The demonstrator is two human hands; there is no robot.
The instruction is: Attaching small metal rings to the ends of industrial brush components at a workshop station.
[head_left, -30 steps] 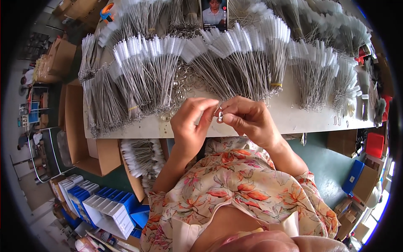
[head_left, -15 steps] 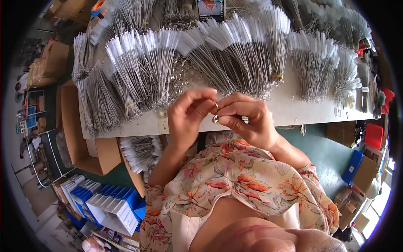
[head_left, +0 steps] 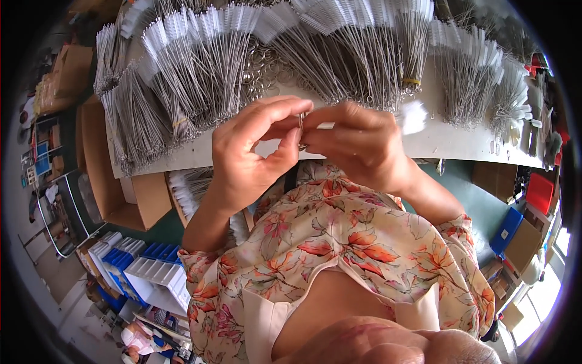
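Observation:
Near the table's front edge, my left hand and my right hand meet fingertip to fingertip. A thin metal split ring stands upright between them, pinched by the thumb and forefinger of my left hand. My right fingers are closed at the ring's other side and slightly blurred. A white bristle tuft shows just beyond my right hand; whether its stem runs into the fingers is hidden. Loose metal rings lie in a heap past my hands, between bundles of wire-handled brushes.
More brush bundles cover the table, some banded in yellow. Left of the table stands an open cardboard box, with white and blue plastic bins nearer. A red bin and a blue one are at right.
The view has shifted, so the table sits higher in it. My hands have come nearer to each other around the ring, and the white tuft now shows beside my right hand.

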